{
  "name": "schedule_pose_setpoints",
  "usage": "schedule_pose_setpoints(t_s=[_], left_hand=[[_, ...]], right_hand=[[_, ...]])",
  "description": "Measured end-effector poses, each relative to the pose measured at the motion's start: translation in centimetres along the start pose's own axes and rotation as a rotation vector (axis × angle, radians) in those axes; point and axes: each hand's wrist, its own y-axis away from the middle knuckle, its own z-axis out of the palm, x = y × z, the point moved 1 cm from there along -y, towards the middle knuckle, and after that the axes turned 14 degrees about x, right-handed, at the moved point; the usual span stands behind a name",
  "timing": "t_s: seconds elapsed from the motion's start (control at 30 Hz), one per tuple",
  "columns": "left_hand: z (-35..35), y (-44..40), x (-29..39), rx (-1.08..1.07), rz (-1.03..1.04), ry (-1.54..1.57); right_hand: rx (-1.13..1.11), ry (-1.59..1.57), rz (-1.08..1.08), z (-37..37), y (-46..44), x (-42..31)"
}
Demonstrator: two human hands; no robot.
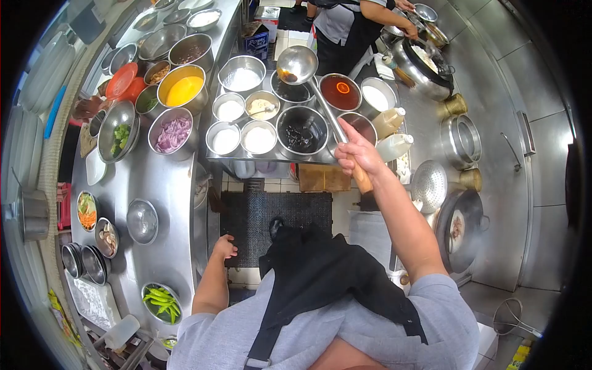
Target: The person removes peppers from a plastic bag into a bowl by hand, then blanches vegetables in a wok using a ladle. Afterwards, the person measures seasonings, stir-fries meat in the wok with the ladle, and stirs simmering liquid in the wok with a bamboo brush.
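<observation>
My right hand (359, 151) is wrapped round the wooden handle of a long steel ladle (327, 105). The ladle's bowl is above the seasoning containers, near a pot of dark liquid (293, 89), with a little brown sauce inside it. Below the ladle stand a bowl of black sauce (302, 131) and a pot of red-brown liquid (340, 92) with an orange ring in it. Pots of white powder (259, 137) and a tan paste (262, 106) sit to the left. My left hand (226, 246) hangs low beside the steel counter, loosely open, holding nothing visible.
A wok (459, 231) with food stands on the right, beside a perforated skimmer (429, 185). Another person (351, 31) works at a far wok. The left counter (176, 216) carries red onions (173, 134), yellow liquid (184, 89) and green peppers (161, 301).
</observation>
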Motion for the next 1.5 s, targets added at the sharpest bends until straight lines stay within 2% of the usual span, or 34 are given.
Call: schedule_pose_setpoints(t_s=[0.1,0.27,0.33,0.5,0.57,0.7,0.73,0.77,0.83,0.9,1.03,1.13,1.17,1.23,1.3,1.37,1.43,1.5], left_hand=[[0.2,0.1,0.2,-0.025,-0.024,-0.046],[2.0,-0.8,2.5,-0.124,-0.02,-0.137],[3.0,-1.0,5.0,-0.17,0.014,-0.197],[6.9,0.2,14.0,-0.251,0.289,-0.438],[8.7,0.9,18.1,-0.288,0.308,-0.507],[13.6,0.4,25.1,-0.383,0.524,-0.436],[15.1,1.5,27.0,-0.434,0.445,-0.249],[16.7,6.0,29.6,-0.362,0.524,-0.269],[20.5,7.2,33.7,-0.338,0.663,-0.227],[23.9,8.6,36.9,-0.388,0.839,0.016],[30.6,14.7,42.7,-0.115,1.072,0.085],[34.5,16.0,45.5,-0.017,1.065,0.271],[35.3,14.5,46.6,-0.017,1.063,0.266],[37.2,8.7,48.8,0.165,1.052,0.312],[37.8,10.6,49.4,0.16,1.131,0.305],[39.0,13.4,49.5,0.246,1.078,0.37],[40.1,12.4,50.7,0.298,1.109,0.349],[41.0,10.5,52.1,0.264,1.297,0.46]], right_hand=[[-0.001,-0.03,0.003,-0.5,-0.2,0.7],[-0.149,-0.354,0.003,-3.5,2.5,1.7],[-0.141,-0.477,-0.046,-5.4,6.6,1.7],[-0.082,-0.583,-0.28,-13.2,21.1,3.8],[0.026,-0.603,-0.387,-16.2,27.6,5.8],[0.498,-0.483,-0.478,-21.1,39.1,9.8],[0.642,-0.426,-0.456,-22.0,41.5,10.1],[0.749,-0.425,-0.45,-23.5,43.0,11.1],[1.029,-0.123,-0.379,-27.0,44.9,12.9],[1.127,-0.043,-0.325,-30.7,46.3,14.6],[1.321,0.23,-0.139,-37.1,48.1,18.2],[1.364,0.221,-0.078,-40.1,48.7,20.1],[1.363,0.218,-0.073,-40.6,48.7,20.4],[1.422,0.251,0.004,-41.3,48.6,20.6],[1.487,0.424,-0.004,-43.6,47.0,24.1],[1.462,0.433,0.093,-42.6,45.7,24.5],[1.404,0.347,0.07,-42.4,45.9,25.5],[1.407,0.438,0.033,-41.2,46.3,26.0]])
